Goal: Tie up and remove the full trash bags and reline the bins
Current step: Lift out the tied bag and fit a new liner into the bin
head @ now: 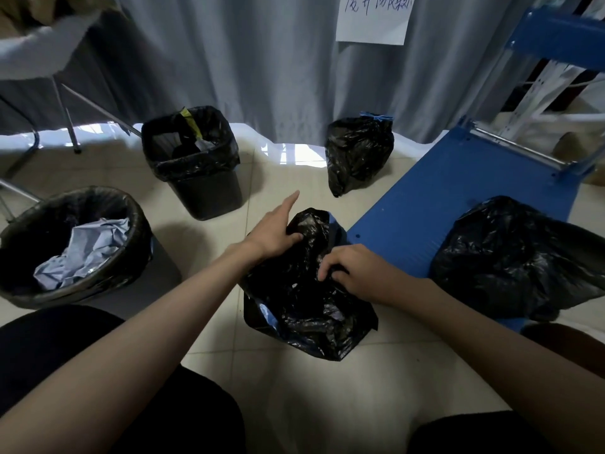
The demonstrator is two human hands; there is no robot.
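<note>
A black trash bag (307, 309) with a blue drawstring edge lies crumpled on the tiled floor in front of me. My left hand (275, 229) holds its top edge with the thumb, the index finger pointing forward. My right hand (355, 268) grips the plastic near the middle with curled fingers. A tied black bag (358, 152) with a blue knot stands by the curtain. Another full black bag (520, 257) rests on the blue cart. A square lined bin (193, 162) and a round lined bin (75, 244) with crumpled paper stand at the left.
A flat blue cart (451, 198) with a metal handle stretches along the right. A grey curtain (262, 60) with a paper note closes the back. Chair legs (68, 122) stand at the far left. My knees are at the bottom edge.
</note>
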